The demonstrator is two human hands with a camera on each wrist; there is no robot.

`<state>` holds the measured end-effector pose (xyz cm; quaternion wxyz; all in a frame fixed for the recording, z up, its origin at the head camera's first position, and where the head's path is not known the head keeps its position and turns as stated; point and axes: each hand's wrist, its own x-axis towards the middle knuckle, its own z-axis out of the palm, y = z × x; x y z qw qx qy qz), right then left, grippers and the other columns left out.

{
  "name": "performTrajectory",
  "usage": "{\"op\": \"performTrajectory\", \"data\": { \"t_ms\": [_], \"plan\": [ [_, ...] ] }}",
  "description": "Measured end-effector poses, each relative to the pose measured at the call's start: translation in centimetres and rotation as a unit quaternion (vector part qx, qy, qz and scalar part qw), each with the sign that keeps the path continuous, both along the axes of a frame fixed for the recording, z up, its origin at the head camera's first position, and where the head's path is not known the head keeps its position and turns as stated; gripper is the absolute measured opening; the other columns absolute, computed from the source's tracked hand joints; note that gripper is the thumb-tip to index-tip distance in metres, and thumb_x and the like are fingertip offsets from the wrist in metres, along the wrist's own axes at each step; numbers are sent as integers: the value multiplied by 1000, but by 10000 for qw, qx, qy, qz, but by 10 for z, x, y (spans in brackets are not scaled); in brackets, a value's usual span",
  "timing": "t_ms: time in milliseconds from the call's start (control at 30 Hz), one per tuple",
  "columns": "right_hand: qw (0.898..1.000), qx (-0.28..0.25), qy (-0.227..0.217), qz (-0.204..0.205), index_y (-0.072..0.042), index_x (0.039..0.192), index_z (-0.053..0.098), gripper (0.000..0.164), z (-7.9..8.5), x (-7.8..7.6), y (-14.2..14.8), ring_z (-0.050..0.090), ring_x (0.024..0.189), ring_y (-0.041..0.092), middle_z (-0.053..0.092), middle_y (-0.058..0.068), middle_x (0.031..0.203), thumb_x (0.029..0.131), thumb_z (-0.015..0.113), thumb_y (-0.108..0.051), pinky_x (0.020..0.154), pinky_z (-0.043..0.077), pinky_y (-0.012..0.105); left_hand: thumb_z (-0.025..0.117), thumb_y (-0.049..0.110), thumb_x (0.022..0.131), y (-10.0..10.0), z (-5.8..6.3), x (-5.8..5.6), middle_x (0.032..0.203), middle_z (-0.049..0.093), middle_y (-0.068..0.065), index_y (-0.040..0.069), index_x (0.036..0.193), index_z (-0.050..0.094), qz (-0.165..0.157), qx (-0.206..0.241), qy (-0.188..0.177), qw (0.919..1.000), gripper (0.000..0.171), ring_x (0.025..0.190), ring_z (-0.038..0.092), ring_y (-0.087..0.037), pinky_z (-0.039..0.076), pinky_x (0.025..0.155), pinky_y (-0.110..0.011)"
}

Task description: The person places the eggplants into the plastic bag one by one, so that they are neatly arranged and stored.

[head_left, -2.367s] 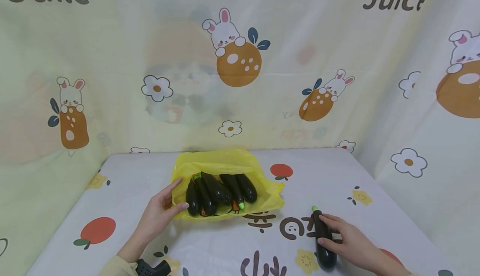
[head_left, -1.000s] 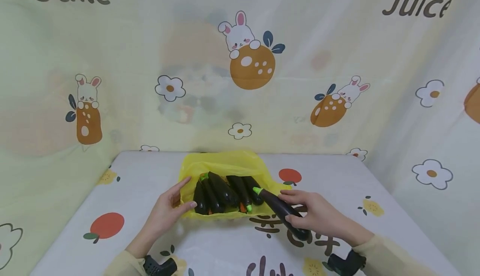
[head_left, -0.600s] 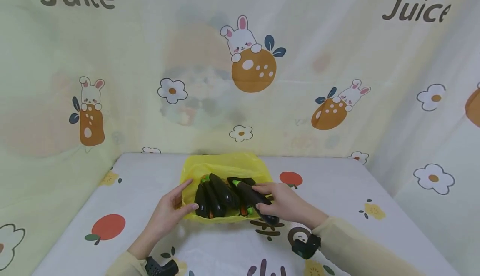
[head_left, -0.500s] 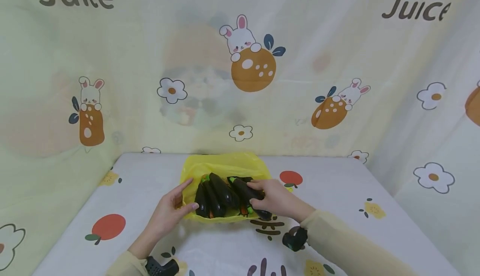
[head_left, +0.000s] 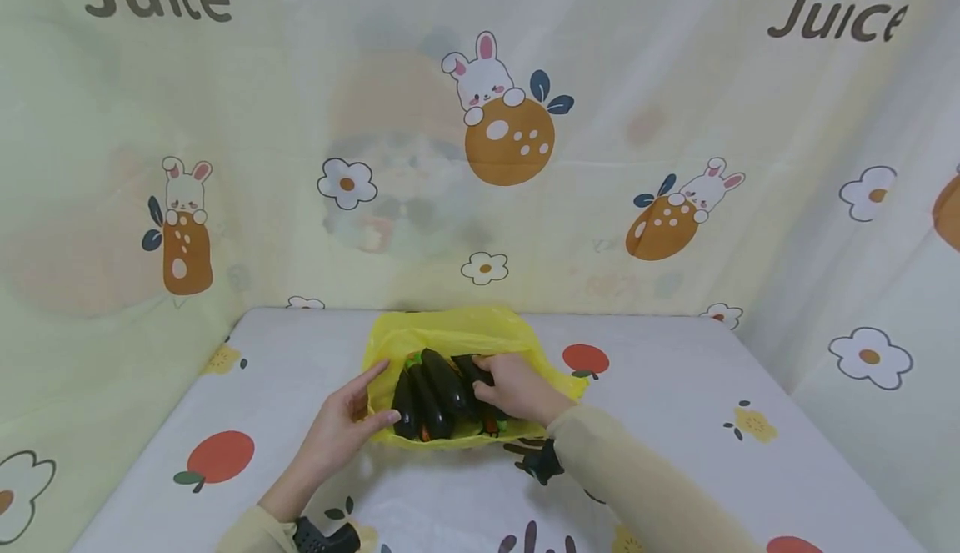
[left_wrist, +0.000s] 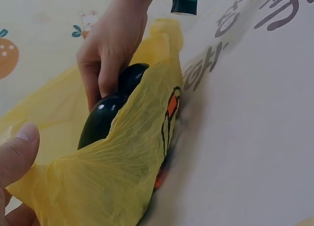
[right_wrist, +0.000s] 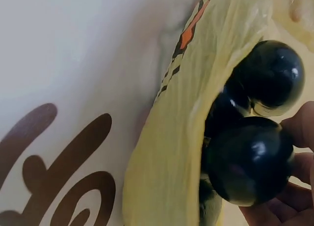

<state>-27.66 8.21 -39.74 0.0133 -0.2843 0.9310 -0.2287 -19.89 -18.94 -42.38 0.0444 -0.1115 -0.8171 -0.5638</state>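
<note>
A yellow plastic bag (head_left: 442,324) lies on the table with its mouth towards me and several dark eggplants (head_left: 442,382) side by side in it. My left hand (head_left: 337,428) holds the bag's left edge, thumb at the front and index finger stretched up along the side. My right hand (head_left: 521,388) reaches into the right half of the bag and grips an eggplant (right_wrist: 248,160) between thumb and fingers. In the head view this hand hides much of that eggplant. Its rounded end shows in the right wrist view, right beside another eggplant (right_wrist: 274,76).
The table wears a white cloth (head_left: 660,453) printed with fruit, flowers and dark lettering. Behind it hangs a pale curtain (head_left: 405,103) with rabbit prints. Dark wrist cameras sit on both wrists, the right one (head_left: 542,463) close in front of the bag's lower right corner.
My right hand has lifted the eggplant from the table's right side, carried it left and lowered it into the bag among the others. My left hand has stayed at the bag's left edge.
</note>
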Motion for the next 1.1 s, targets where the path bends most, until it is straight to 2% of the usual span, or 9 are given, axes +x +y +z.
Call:
{"op": "performTrajectory", "data": {
  "t_ms": [67, 233, 433, 500, 600, 700, 800, 867, 1100],
  "plan": [
    [10000, 78, 46, -23, 9, 137, 59, 46, 0, 0, -2, 28, 44, 8, 68, 14, 79, 97, 62, -14, 49, 32, 19, 78, 10, 90, 0, 0, 0, 163, 40, -15, 12, 155, 44, -9, -13, 5, 10000, 74, 138, 53, -38, 57, 94, -25],
    [9999, 121, 58, -78, 10, 138, 58, 47, 0, 0, -4, 28, 43, 7, 58, 4, 64, 98, 61, -15, 49, 33, 19, 77, 9, 91, 2, 1, 0, 163, 40, -14, 14, 156, 44, 16, -65, -52, 10000, 73, 138, 53, -38, 57, 97, -28],
    [9998, 164, 82, -27, 10, 138, 57, 47, 0, 0, -4, 34, 45, 10, 59, 6, 63, 99, 61, -16, 53, 41, 24, 77, 9, 91, 3, 1, 0, 163, 40, -13, 14, 156, 44, 31, -120, -32, 9999, 73, 136, 56, -36, 55, 87, -19],
    [9996, 228, 137, 10, 11, 138, 57, 48, 1, 0, -5, 51, 54, 13, 68, 14, 74, 100, 62, -18, 63, 53, 29, 76, 9, 92, 3, 1, 0, 163, 39, -13, 14, 156, 43, 3, -106, -31, 9999, 73, 137, 55, -36, 55, 89, -22],
    [9995, 285, 158, 11, 11, 137, 58, 50, 2, 2, -6, 72, 89, 26, 74, 26, 109, 100, 64, -21, 89, 60, 41, 76, 9, 92, 2, 0, 0, 163, 39, -13, 14, 156, 43, -13, -106, -17, 9999, 73, 140, 50, -37, 55, 98, -27],
    [9995, 303, 94, -26, 12, 138, 57, 51, 4, 5, -5, 65, 124, 34, 63, 26, 137, 101, 63, -23, 106, 54, 46, 76, 10, 92, 2, 0, 1, 164, 38, -13, 14, 157, 43, 8, -143, -22, 9999, 73, 142, 48, -38, 54, 104, -36],
    [9998, 159, -139, -37, 12, 141, 53, 52, 9, 8, -2, 59, 132, 35, 58, 25, 144, 102, 63, -21, 109, 51, 48, 76, 11, 92, 1, 1, 1, 163, 39, -14, 13, 157, 43, 85, -194, -37, 9998, 73, 141, 49, -39, 53, 107, -43],
    [9994, 35, -330, 21, 11, 143, 52, 52, 14, 12, 3, 63, 127, 36, 56, 24, 147, 103, 62, -20, 107, 52, 49, 77, 11, 91, 1, 1, 1, 162, 40, -16, 13, 156, 43, 148, -199, -45, 9997, 73, 140, 50, -39, 53, 106, -42],
    [9989, -7, -384, 287, 3, 142, 57, 49, 39, 36, 45, 60, 131, 34, 61, 18, 144, 102, 63, -23, 108, 52, 51, 77, 11, 91, -1, 1, 0, 162, 40, -19, 12, 157, 43, 61, -47, -93, 9999, 74, 134, 57, -38, 58, 91, -22]
  ]
}}
